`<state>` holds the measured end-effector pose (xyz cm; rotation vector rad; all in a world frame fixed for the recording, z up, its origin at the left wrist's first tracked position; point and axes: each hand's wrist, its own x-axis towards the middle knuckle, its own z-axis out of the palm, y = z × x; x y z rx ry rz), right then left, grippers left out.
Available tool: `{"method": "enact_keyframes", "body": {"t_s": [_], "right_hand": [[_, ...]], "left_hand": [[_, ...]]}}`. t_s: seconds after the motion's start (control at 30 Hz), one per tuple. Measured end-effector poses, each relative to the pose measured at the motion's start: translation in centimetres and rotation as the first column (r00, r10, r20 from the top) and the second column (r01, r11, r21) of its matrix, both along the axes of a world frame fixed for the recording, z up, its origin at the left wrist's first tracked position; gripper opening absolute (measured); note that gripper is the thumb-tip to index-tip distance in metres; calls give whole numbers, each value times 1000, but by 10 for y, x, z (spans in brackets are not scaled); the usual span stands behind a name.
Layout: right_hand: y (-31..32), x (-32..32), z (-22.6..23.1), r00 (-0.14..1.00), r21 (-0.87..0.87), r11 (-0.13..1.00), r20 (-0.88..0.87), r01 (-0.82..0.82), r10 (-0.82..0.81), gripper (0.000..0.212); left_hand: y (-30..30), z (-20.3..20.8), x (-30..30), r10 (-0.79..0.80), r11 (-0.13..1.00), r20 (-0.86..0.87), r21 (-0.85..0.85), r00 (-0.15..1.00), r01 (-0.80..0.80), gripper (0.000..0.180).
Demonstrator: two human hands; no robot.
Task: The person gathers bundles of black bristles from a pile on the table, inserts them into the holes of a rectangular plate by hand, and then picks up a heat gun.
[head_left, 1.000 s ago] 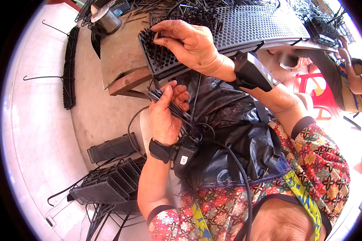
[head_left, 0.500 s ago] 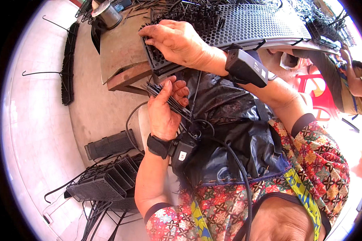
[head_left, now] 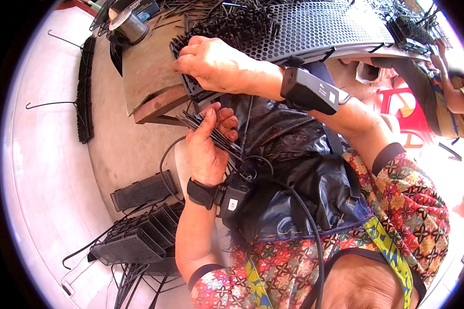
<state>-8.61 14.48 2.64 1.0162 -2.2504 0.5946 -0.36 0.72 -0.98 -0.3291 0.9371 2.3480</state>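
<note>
A bundle of thin dark strips (head_left: 225, 142) lies across the palm of my left hand (head_left: 206, 154), held under the thumb with the fingers curled. My right hand (head_left: 214, 64) is at the left end of a long grey panel full of round holes (head_left: 340, 28). Its fingers are bent down and closed over the panel's near left corner; the fingertips are hidden, so whatever they pinch does not show. Many short black strips (head_left: 237, 26) stand upright in the holes just beyond that hand.
The panel rests by a worn wooden table (head_left: 152, 67) bearing a metal spool (head_left: 130, 26) and loose strips. Black perforated trays (head_left: 134, 242) are stacked at lower left. A black rack with hooks (head_left: 85, 92) stands far left. Another person (head_left: 448, 103) sits at right near a red stool (head_left: 410, 116).
My right hand has come slightly down toward the panel's near edge, and its fingers have curled from stretched to bent. My left hand keeps the bundle. The whole view has shifted a little.
</note>
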Motion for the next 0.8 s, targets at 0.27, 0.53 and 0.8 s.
{"method": "enact_keyframes", "body": {"t_s": [0.27,0.53,0.8], "right_hand": [[-1,8,8,1000,129,991,-17,-17,20,25],[-6,25,9,997,261,963,-64,68,-53,35],[-6,74,-2,969,-153,972,-200,-179,147,40]], "left_hand": [[0,3,0,-30,1000,-5,-1,1000,30,23],[1,3,2,-55,998,-50,-13,997,55,21],[-2,15,-3,33,999,-139,36,990,-28,27]]}}
